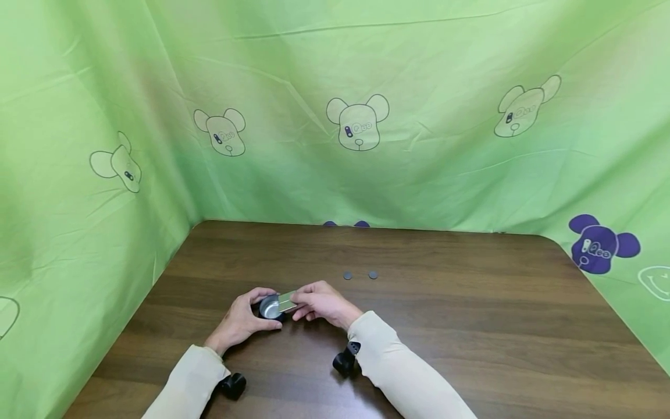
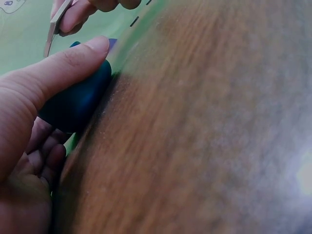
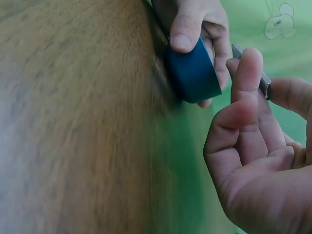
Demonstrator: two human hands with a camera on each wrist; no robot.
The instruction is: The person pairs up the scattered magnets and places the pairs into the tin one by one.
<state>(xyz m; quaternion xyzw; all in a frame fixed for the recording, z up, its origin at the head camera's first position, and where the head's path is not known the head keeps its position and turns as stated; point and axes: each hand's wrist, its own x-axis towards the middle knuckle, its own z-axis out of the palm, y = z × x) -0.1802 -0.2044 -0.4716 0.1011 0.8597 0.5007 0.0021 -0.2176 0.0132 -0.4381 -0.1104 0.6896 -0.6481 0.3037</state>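
Blue on its side and shiny silver on its round face, the cup (image 1: 269, 306) sits on the brown bench (image 1: 445, 326), left of the middle. The left grip (image 1: 243, 317) is bent round it, thumb on the near side and fingers on the far side. The right grip (image 1: 323, 304) pinches a flat metal strip (image 1: 287, 301) between thumb and fingers. From the head, the strip seems to lap over the cup's right edge. The right wrist view shows a small gap, so I think they do not touch.

The step in hand looks like keeping the cup still while the strip is held up to it. I think the next move calls for a light pinch and a small, slow push of the strip, with the cup held firm. The left thumb is close, so the strip could bump it.

Two dark discs, a left disc (image 1: 348, 276) and a right disc (image 1: 373, 275), lie on the far side of the right grip, a little apart. A big swing that way could knock them. To the right is a wide stretch of wood for moving. The bench's left edge is nearer the cup than its right edge. Green cloth (image 1: 419, 192) stands behind the far edge, well past the discs.
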